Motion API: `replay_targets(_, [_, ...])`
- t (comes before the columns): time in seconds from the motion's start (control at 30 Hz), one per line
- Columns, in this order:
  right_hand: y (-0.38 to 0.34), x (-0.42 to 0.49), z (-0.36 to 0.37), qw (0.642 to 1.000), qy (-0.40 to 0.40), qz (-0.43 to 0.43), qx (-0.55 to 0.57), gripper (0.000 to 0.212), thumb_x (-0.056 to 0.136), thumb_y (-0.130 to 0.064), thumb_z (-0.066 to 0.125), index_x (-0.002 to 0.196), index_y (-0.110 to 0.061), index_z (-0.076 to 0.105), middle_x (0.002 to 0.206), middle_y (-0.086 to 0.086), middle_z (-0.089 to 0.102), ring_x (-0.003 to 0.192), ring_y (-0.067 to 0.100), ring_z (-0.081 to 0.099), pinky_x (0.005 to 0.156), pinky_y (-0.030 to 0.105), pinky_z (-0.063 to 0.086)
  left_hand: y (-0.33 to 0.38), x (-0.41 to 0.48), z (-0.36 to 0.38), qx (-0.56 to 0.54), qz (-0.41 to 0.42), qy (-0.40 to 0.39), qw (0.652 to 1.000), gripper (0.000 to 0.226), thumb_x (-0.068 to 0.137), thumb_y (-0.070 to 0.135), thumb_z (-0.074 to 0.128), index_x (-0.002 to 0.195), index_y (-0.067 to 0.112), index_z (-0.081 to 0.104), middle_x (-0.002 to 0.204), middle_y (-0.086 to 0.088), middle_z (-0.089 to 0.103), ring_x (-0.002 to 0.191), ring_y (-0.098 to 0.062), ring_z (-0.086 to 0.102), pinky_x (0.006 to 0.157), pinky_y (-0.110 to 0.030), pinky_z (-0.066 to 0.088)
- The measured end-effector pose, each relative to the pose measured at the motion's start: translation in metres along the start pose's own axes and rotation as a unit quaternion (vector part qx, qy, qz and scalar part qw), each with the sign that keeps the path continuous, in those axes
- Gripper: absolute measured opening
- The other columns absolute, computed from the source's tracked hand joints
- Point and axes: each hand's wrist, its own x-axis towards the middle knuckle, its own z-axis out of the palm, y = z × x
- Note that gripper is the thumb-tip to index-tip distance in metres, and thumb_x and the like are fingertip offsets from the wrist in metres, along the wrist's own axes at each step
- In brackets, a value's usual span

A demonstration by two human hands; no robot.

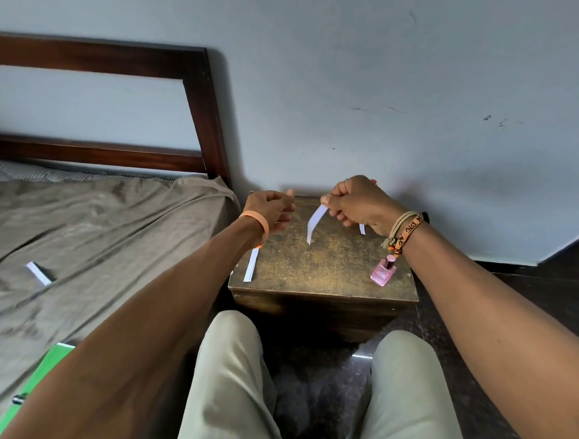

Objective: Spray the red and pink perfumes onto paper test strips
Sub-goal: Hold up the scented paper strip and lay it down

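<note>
My right hand (357, 203) hovers over the back of a small wooden table (320, 277), pinching a white paper test strip (315, 223) that hangs down and curls. A bit of something red (374, 182) peeks out at the far side of this fist; what it is cannot be told. Just left of it is my left hand (271, 211), fingers curled, nothing visible in it. The pink perfume bottle (385, 270) lies on its side at the table's front right. More strips (252, 265) lie along the left edge, and another strip end (362, 228) shows under my right wrist.
A bed with a grey-brown sheet (100, 244) is at the left, with a folded paper strip (38, 272) and a green book (39, 376) on it. A dark headboard (204, 117) and pale wall stand behind. My knees (235, 371) are in front of the table.
</note>
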Motion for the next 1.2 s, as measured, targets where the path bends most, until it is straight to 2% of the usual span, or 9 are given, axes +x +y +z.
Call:
replay_targets(0.23, [0.008, 0.007, 0.003, 0.998, -0.036, 0.029, -0.043, 0.015, 0.095, -0.019, 0.065, 0.097, -0.004, 0.068, 0.08, 0.007, 0.067, 0.069, 0.016, 0.06, 0.062, 0.027, 0.052, -0.001, 0.002, 0.004, 0.02, -0.003, -0.096, 0.995, 0.02, 0.087, 0.036, 0.066, 0.091, 0.018, 0.071, 0.09, 0.0, 0.073, 0.078, -0.016, 0.065, 0.07, -0.029, 0.052])
replay_targets(0.37, [-0.008, 0.005, -0.009, 0.959, -0.184, 0.023, 0.214, 0.02, 0.092, -0.016, 0.063, 0.101, 0.002, 0.066, 0.081, 0.01, 0.067, 0.069, 0.017, 0.062, 0.064, 0.029, 0.053, -0.006, 0.006, 0.005, -0.007, -0.014, -0.065, 0.998, 0.009, 0.089, 0.024, 0.066, 0.083, 0.018, 0.07, 0.069, 0.003, 0.071, 0.072, -0.018, 0.064, 0.071, -0.031, 0.052])
replay_targets(0.4, [-0.009, 0.006, -0.008, 0.965, -0.173, 0.028, 0.196, 0.021, 0.092, -0.016, 0.063, 0.101, 0.003, 0.066, 0.082, 0.011, 0.067, 0.07, 0.019, 0.062, 0.065, 0.03, 0.054, -0.008, 0.007, 0.004, -0.015, -0.016, -0.063, 0.998, 0.009, 0.089, 0.024, 0.066, 0.082, 0.019, 0.07, 0.068, 0.003, 0.071, 0.071, -0.018, 0.063, 0.068, -0.029, 0.051])
replay_targets(0.5, [0.002, 0.013, 0.002, 0.996, -0.039, 0.029, -0.07, 0.015, 0.094, -0.019, 0.065, 0.093, -0.005, 0.068, 0.086, 0.012, 0.069, 0.073, 0.018, 0.059, 0.065, 0.029, 0.05, -0.009, 0.008, 0.001, -0.007, -0.016, -0.068, 0.998, 0.016, 0.089, 0.032, 0.065, 0.085, 0.018, 0.07, 0.082, 0.0, 0.072, 0.073, -0.015, 0.062, 0.067, -0.027, 0.049])
replay_targets(0.6, [0.009, 0.016, 0.008, 0.998, -0.058, 0.038, 0.012, 0.013, 0.094, -0.018, 0.065, 0.093, -0.005, 0.068, 0.08, 0.009, 0.066, 0.067, 0.016, 0.059, 0.063, 0.031, 0.053, -0.007, 0.008, -0.004, 0.0, -0.011, -0.076, 0.997, 0.021, 0.087, 0.036, 0.066, 0.089, 0.017, 0.072, 0.091, -0.002, 0.073, 0.081, -0.017, 0.064, 0.076, -0.031, 0.051])
replay_targets(0.7, [0.012, 0.02, 0.008, 0.997, -0.027, 0.019, -0.067, 0.017, 0.094, -0.022, 0.066, 0.093, -0.005, 0.07, 0.079, 0.006, 0.068, 0.069, 0.015, 0.059, 0.066, 0.031, 0.052, -0.007, 0.005, -0.005, 0.007, -0.022, -0.099, 0.995, 0.019, 0.087, 0.034, 0.067, 0.093, 0.017, 0.072, 0.094, -0.001, 0.073, 0.084, -0.018, 0.064, 0.076, -0.03, 0.049])
replay_targets(0.9, [0.012, 0.029, 0.016, 0.999, -0.025, 0.009, -0.029, 0.014, 0.094, -0.021, 0.066, 0.089, -0.009, 0.069, 0.076, 0.004, 0.066, 0.07, 0.015, 0.06, 0.07, 0.033, 0.055, -0.013, 0.004, 0.0, 0.025, -0.052, -0.156, 0.986, 0.006, 0.08, 0.015, 0.074, 0.086, 0.016, 0.072, 0.084, -0.007, 0.07, 0.082, -0.021, 0.064, 0.092, -0.041, 0.048])
replay_targets(1.1, [0.023, 0.041, 0.031, 1.0, 0.006, 0.016, 0.024, 0.013, 0.093, -0.018, 0.067, 0.09, -0.006, 0.072, 0.07, 0.003, 0.068, 0.068, 0.017, 0.059, 0.066, 0.032, 0.051, -0.019, 0.013, 0.0, 0.003, -0.065, -0.161, 0.985, 0.003, 0.08, 0.015, 0.074, 0.079, 0.014, 0.071, 0.079, -0.004, 0.073, 0.083, -0.02, 0.066, 0.091, -0.039, 0.048])
replay_targets(1.2, [0.032, 0.051, 0.038, 0.999, 0.013, 0.028, 0.037, 0.013, 0.092, -0.021, 0.069, 0.091, -0.008, 0.072, 0.072, 0.001, 0.068, 0.065, 0.013, 0.06, 0.063, 0.028, 0.052, -0.021, 0.018, -0.002, 0.009, -0.075, -0.15, 0.986, 0.005, 0.078, 0.009, 0.074, 0.079, 0.012, 0.071, 0.077, -0.005, 0.072, 0.076, -0.018, 0.066, 0.082, -0.034, 0.051])
